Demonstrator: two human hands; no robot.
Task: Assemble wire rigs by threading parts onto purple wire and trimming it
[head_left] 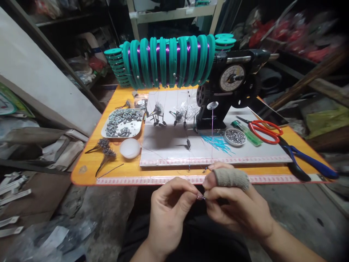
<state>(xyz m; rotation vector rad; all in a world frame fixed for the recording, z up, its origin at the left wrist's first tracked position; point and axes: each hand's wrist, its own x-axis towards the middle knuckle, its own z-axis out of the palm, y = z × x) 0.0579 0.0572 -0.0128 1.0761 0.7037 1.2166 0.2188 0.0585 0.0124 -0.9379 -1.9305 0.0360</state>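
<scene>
We pinch a tiny purple bit (pixel 201 197) between the fingertips of our left hand (pixel 170 211) and right hand (pixel 234 209), just near of the orange table (pixel 87 168). A knitted sleeve (pixel 231 178) wraps our right forefinger. Thin purple line (pixel 212 138) runs far to teal foam spools (pixel 169 60). Red scissors (pixel 263 128) lie right, beside a round tin of shot (pixel 235 137).

Cluttered wkshop: winding machine (pixel 231 91), spools (pixel 169 60)
</scene>
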